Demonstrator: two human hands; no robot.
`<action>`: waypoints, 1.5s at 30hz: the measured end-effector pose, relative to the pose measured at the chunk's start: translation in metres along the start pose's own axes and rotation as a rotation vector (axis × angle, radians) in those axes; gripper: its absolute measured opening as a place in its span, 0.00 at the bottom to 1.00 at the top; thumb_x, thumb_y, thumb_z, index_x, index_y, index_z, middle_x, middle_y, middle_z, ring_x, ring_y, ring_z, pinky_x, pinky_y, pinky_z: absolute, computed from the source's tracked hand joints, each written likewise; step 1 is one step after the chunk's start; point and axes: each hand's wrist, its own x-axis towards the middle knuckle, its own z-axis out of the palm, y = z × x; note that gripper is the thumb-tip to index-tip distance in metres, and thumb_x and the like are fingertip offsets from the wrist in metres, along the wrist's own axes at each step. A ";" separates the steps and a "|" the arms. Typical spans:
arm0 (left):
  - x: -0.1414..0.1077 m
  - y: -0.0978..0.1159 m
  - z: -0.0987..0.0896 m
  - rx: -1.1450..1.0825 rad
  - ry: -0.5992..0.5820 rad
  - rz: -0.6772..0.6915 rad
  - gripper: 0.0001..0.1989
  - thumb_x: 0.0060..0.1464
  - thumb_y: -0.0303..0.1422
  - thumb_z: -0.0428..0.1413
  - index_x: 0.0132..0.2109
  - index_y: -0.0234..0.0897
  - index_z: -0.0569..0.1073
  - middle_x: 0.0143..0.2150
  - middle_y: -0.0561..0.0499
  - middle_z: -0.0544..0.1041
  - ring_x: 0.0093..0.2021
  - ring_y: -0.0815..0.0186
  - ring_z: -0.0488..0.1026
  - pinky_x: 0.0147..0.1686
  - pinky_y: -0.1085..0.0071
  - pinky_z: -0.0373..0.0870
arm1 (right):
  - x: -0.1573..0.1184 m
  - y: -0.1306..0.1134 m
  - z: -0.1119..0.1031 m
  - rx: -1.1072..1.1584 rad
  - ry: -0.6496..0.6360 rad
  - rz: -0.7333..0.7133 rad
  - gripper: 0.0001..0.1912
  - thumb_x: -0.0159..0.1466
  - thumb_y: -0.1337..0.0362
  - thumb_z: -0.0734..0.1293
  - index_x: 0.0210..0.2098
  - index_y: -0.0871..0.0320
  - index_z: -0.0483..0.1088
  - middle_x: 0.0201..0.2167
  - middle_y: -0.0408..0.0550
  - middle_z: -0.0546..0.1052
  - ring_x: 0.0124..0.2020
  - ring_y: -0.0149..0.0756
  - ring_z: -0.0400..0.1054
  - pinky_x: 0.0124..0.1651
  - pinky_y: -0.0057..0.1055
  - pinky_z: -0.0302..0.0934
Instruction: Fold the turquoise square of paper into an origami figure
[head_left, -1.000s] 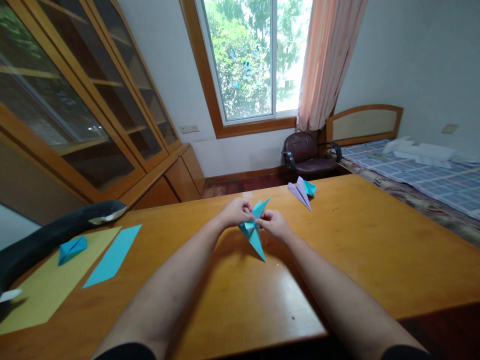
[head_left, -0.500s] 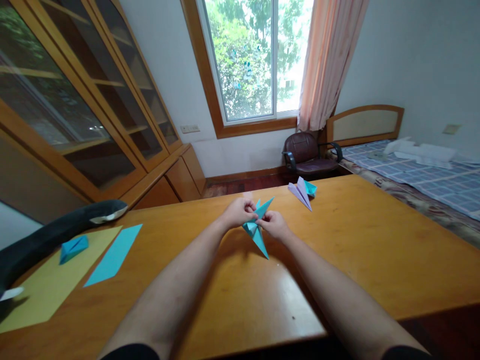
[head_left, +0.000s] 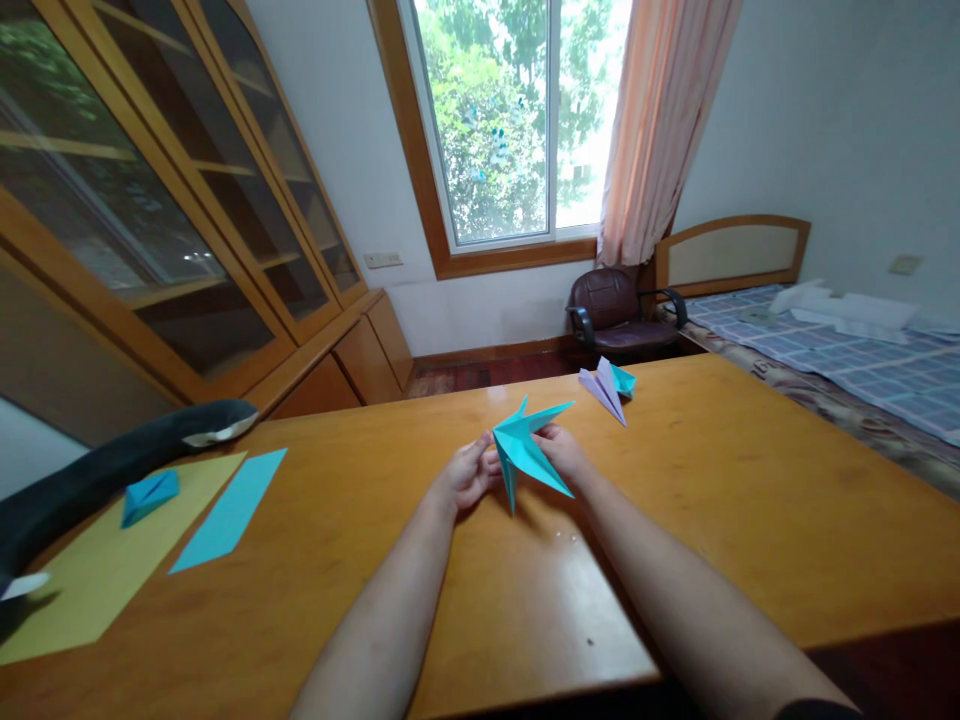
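Observation:
A folded turquoise paper piece (head_left: 529, 445) with several pointed tips is held up over the middle of the wooden table (head_left: 720, 500). My right hand (head_left: 564, 452) grips it from the right, its fingertips partly hidden behind the paper. On the other side, my left hand (head_left: 471, 474) is beside the paper's left edge, thumb raised and fingers apart; whether a fingertip touches the paper is hard to tell.
A purple paper plane (head_left: 604, 390) and a turquoise folded piece (head_left: 623, 381) lie at the far edge. To the left are a turquoise strip (head_left: 231, 510), yellow paper (head_left: 97, 570), a blue folded piece (head_left: 150, 497) and a long dark object (head_left: 67, 490).
The turquoise piece has been turned, showing a broad face with its points spread differently. My left hand has moved down and left, its fingers opening from their pinch.

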 end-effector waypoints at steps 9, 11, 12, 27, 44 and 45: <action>-0.001 -0.017 0.000 -0.133 0.057 0.010 0.17 0.41 0.40 0.66 0.34 0.34 0.72 0.29 0.49 0.76 0.28 0.66 0.72 0.30 0.70 0.71 | -0.002 0.002 0.007 0.315 -0.080 0.201 0.16 0.44 0.61 0.75 0.32 0.60 0.74 0.26 0.44 0.78 0.24 0.33 0.69 0.32 0.30 0.63; -0.002 -0.017 0.000 -0.163 0.054 0.018 0.17 0.42 0.40 0.65 0.35 0.33 0.73 0.29 0.49 0.76 0.28 0.66 0.72 0.30 0.70 0.71 | -0.002 0.000 0.007 0.336 -0.065 0.238 0.14 0.45 0.62 0.74 0.31 0.60 0.74 0.27 0.45 0.78 0.26 0.34 0.69 0.34 0.30 0.63; -0.002 -0.016 0.000 -0.173 0.043 0.038 0.17 0.41 0.39 0.65 0.36 0.33 0.73 0.30 0.49 0.76 0.28 0.67 0.72 0.30 0.71 0.71 | -0.002 -0.002 0.007 0.365 -0.056 0.258 0.13 0.46 0.60 0.73 0.30 0.60 0.74 0.27 0.46 0.78 0.27 0.34 0.70 0.35 0.31 0.63; 0.000 -0.012 -0.001 -0.223 0.088 0.175 0.14 0.43 0.29 0.64 0.39 0.31 0.72 0.33 0.46 0.78 0.31 0.64 0.75 0.38 0.66 0.74 | -0.014 -0.007 0.006 0.397 -0.156 0.316 0.21 0.41 0.66 0.76 0.34 0.61 0.71 0.30 0.47 0.78 0.29 0.35 0.71 0.37 0.31 0.64; 0.002 -0.009 0.011 -0.250 0.287 0.101 0.08 0.49 0.32 0.59 0.34 0.30 0.73 0.28 0.45 0.77 0.26 0.64 0.74 0.31 0.67 0.73 | -0.013 -0.007 0.007 0.376 -0.164 0.323 0.18 0.40 0.69 0.74 0.32 0.61 0.72 0.28 0.45 0.78 0.26 0.32 0.70 0.33 0.28 0.63; 0.002 -0.009 0.010 -0.242 0.300 0.100 0.08 0.48 0.33 0.59 0.33 0.30 0.73 0.28 0.46 0.77 0.25 0.64 0.74 0.30 0.68 0.73 | -0.013 -0.006 0.008 0.376 -0.165 0.324 0.18 0.40 0.69 0.74 0.32 0.61 0.72 0.28 0.45 0.78 0.26 0.33 0.70 0.33 0.28 0.63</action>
